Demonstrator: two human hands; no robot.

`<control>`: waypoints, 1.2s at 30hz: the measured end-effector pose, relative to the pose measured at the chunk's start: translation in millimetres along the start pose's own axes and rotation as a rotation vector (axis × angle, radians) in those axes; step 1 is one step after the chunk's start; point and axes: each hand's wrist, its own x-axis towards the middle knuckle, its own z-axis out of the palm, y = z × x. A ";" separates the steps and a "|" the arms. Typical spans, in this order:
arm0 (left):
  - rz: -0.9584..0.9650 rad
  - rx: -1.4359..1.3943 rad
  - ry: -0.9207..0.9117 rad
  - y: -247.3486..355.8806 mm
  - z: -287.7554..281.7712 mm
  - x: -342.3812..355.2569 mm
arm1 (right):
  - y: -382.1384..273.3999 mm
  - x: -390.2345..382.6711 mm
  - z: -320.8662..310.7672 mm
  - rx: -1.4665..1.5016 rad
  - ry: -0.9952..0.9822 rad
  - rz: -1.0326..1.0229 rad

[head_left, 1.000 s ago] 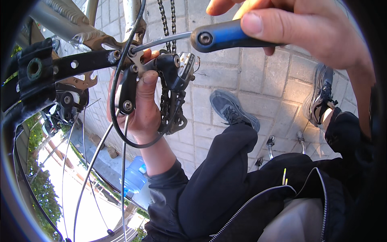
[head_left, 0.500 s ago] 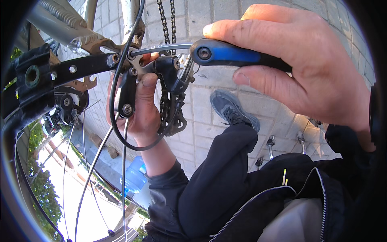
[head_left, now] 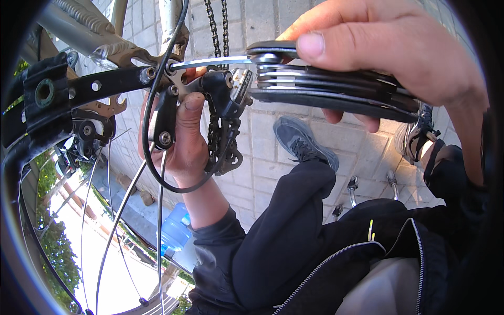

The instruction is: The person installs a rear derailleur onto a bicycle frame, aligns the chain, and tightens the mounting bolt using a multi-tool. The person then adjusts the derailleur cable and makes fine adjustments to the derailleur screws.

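My right hand (head_left: 388, 58) is closed on a folding multi-tool (head_left: 336, 89) with black side plates and several folded blades. A hex key (head_left: 210, 62) extends from it to the left. Its tip sits in a bolt at the top of the rear derailleur (head_left: 216, 86), beside the silver bike frame's dropout (head_left: 136, 55). My left hand (head_left: 190, 149) grips the derailleur from behind and below, thumb up against its body; the other fingers are mostly hidden. A black cable housing (head_left: 146, 131) loops in front of that hand. The chain (head_left: 225, 31) runs up from the derailleur.
A black metal bar with holes (head_left: 115, 81) crosses from the left towards the dropout. Wheel spokes (head_left: 123, 207) fan out at lower left. A blue water jug (head_left: 176, 228), my grey shoe (head_left: 302, 139) and thin metal legs (head_left: 352, 191) stand on the paving.
My right hand has rolled the multi-tool, so its edge with the folded blades faces up instead of the blue side. The hex key stays in the bolt; my left hand keeps its hold.
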 end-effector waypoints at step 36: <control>-0.020 0.001 0.005 2.1 0.0 -0.9 | -28.7 42.4 -31.9 0.452 -0.278 0.579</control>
